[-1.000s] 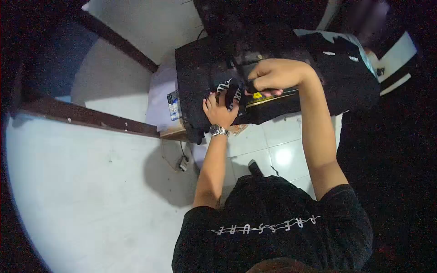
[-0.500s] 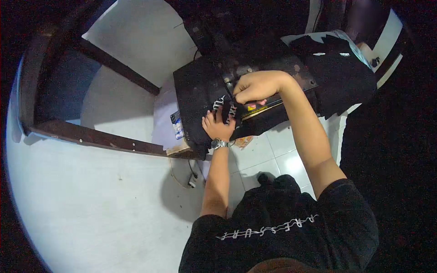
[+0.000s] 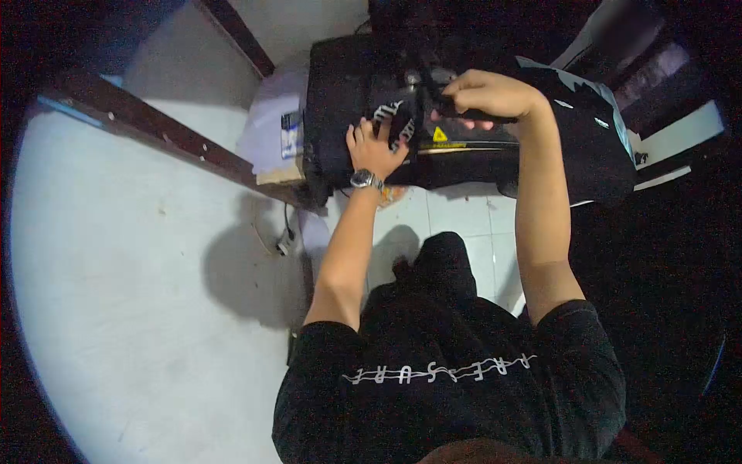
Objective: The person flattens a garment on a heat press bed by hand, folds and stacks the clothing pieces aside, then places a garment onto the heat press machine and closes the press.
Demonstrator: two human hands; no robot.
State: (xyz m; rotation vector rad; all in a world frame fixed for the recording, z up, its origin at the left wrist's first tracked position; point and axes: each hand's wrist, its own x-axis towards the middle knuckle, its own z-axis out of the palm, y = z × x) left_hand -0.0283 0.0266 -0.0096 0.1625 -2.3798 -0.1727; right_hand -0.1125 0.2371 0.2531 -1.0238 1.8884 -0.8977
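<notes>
My left hand (image 3: 377, 155), a metal watch (image 3: 363, 179) on its wrist, lies with spread fingers on black cloth with white lettering (image 3: 404, 135). To its right, my right hand (image 3: 491, 97) is closed around a dark handle (image 3: 506, 120), with pinkish fingertips showing beneath. The handle seems to belong to a black machine, possibly a heat press, which carries a yellow warning triangle (image 3: 440, 135). Poor light hides where the machine ends and the cloth begins.
Black garments with small white marks (image 3: 580, 147) lie at the right end. On the left, a dark beam (image 3: 170, 131) runs beside a pale surface. A power plug (image 3: 284, 244) hangs below the table corner. White floor tiles (image 3: 452, 213) show in front of my legs.
The camera view has shifted, so the table sits higher in the picture. My right hand has moved rightward, away from my left hand, uncovering the warning triangle. The left hand stays on the cloth.
</notes>
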